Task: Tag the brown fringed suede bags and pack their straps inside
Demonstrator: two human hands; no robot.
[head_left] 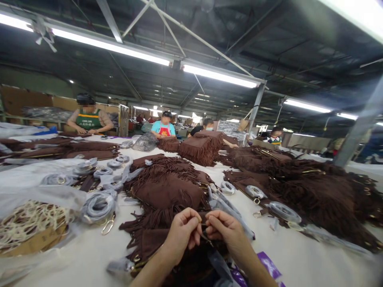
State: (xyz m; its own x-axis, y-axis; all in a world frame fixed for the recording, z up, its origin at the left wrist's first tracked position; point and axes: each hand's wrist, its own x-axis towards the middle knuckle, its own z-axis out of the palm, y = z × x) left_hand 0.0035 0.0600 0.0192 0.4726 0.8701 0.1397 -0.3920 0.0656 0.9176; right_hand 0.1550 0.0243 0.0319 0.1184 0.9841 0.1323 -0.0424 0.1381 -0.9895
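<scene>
In the middle foreground my left hand (186,230) and my right hand (224,229) come close together, thumbs pinched against fingers. A thin strand (204,225) seems to run between the fingertips; its kind is too small to make out. Right behind and below the hands lies a stack of dark brown fringed bags (167,191), flaps up, with fringe spilling to the left. A clear plastic wrap (220,265) hangs beside the lower edge of the right hand. Fingers hide part of the nearest bag.
Coiled straps in plastic (99,206) with gold clasps lie left; a bag of cream cords (30,225) is nearer. More brown fringed bags (314,191) are heaped right. Purple packets (269,264) lie near my right forearm. Across the white table (299,255), several co-workers (89,119) are at work.
</scene>
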